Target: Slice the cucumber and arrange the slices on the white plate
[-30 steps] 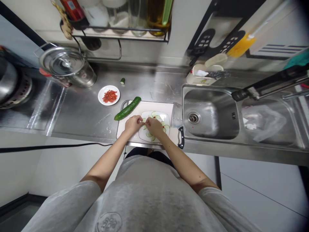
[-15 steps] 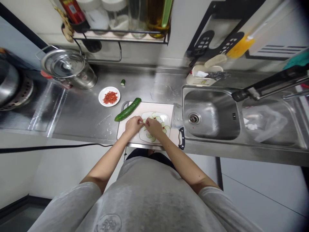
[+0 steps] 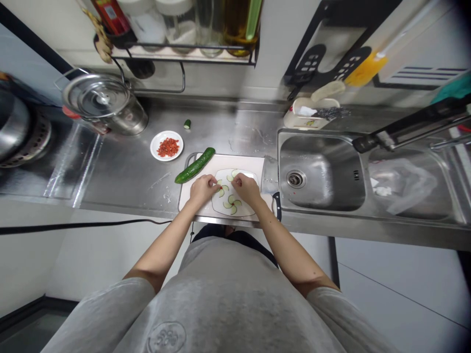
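R hand [image 3: 248, 189] now apart from L hand [image 3: 202, 190], over plate [image 3: 246, 209]; can't tell either grip.

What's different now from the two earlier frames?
The right hand has moved rightward over the plate, away from the left hand, uncovering more pale green slices. Any release is too small to tell. The left hand, cucumber and red pieces stayed put.

Has a pale wall [image 3: 272, 49] with a shelf [image 3: 180, 55] on it, a shiny counter [image 3: 125, 171] below, and a sink [image 3: 320, 191] on the right.
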A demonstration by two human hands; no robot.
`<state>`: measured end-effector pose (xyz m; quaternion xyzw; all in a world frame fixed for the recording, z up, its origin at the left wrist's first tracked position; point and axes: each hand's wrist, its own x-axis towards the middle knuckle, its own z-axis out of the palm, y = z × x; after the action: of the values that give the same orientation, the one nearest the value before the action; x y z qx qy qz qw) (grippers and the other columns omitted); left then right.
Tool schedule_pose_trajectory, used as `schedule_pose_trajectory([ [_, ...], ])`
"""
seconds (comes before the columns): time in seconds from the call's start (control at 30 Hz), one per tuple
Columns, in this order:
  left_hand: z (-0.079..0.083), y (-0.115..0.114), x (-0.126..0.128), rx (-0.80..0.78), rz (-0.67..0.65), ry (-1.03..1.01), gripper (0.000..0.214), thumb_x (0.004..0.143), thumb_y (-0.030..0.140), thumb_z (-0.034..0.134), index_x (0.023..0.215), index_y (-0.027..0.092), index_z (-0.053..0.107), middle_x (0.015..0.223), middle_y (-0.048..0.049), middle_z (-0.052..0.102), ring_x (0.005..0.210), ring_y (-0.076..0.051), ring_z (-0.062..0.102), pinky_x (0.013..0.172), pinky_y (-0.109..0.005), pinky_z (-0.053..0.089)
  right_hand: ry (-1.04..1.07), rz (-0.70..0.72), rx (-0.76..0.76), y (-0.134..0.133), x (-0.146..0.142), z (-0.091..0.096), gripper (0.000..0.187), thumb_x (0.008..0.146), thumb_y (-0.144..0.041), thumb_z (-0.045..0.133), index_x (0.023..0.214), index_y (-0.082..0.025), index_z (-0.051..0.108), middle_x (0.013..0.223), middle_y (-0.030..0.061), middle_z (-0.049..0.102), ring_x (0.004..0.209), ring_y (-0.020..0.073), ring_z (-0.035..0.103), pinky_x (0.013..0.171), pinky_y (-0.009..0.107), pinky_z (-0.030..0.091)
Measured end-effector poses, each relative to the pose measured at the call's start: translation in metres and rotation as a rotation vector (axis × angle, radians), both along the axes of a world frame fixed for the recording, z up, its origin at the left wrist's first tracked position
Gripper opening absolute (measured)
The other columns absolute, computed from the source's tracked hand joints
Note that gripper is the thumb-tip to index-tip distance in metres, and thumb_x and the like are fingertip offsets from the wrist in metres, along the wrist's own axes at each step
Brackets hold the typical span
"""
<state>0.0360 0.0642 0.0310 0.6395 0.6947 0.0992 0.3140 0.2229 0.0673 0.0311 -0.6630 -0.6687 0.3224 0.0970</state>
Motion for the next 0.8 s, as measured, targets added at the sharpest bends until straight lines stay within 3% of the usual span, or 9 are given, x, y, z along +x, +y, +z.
schedule_pose_trajectory([
  [0.37, -0.003, -0.003, 0.004, -0.005, 0.017, 0.016, 0.018, 0.071, 0.035, 0.067, 0.082, 0.022, 0.064, 0.078, 0.0006, 0.058, 0.071, -0.014, 0.051, 0.065, -0.025, 0.034, 0.107, -0.015, 0.021, -0.012, 0.004, 0.000, 0.015, 0.083, -0.030, 0.049, 0.081, -0.021, 0.060, 0.066, -0.0021, 0.057, 0.063, 0.0131, 0.050, 0.057, 0.022, 0.032],
  [0.53, -0.001, -0.010, -0.002, 0.014, 0.098, -0.060, 0.016, 0.073, 0.035, 0.063, 0.083, 0.022, 0.064, 0.078, 0.0017, 0.060, 0.072, -0.013, 0.053, 0.065, -0.023, 0.036, 0.160, -0.151, 0.089, -0.028, 0.042, 0.007, 0.020, 0.084, -0.032, 0.045, 0.083, -0.020, 0.060, 0.063, -0.0027, 0.056, 0.060, 0.0125, 0.049, 0.058, 0.022, 0.035],
  [0.67, 0.000, -0.024, -0.012, 0.017, 0.152, -0.078, 0.018, 0.075, 0.036, 0.059, 0.085, 0.022, 0.064, 0.078, 0.0018, 0.061, 0.072, -0.013, 0.054, 0.066, -0.023, 0.037, 0.047, -0.250, 0.067, -0.046, 0.081, 0.019, 0.022, 0.084, -0.034, 0.046, 0.087, -0.021, 0.063, 0.062, -0.0019, 0.056, 0.059, 0.0135, 0.049, 0.056, 0.023, 0.034],
  [0.8, -0.003, -0.044, -0.022, -0.006, 0.146, -0.071, 0.019, 0.076, 0.038, 0.058, 0.087, 0.023, 0.064, 0.077, 0.0022, 0.062, 0.069, -0.012, 0.055, 0.064, -0.022, 0.037, -0.159, -0.104, -0.081, -0.061, 0.102, 0.041, 0.015, 0.083, -0.029, 0.051, 0.085, -0.022, 0.065, 0.065, 0.0018, 0.061, 0.061, 0.0159, 0.053, 0.055, 0.024, 0.032],
])
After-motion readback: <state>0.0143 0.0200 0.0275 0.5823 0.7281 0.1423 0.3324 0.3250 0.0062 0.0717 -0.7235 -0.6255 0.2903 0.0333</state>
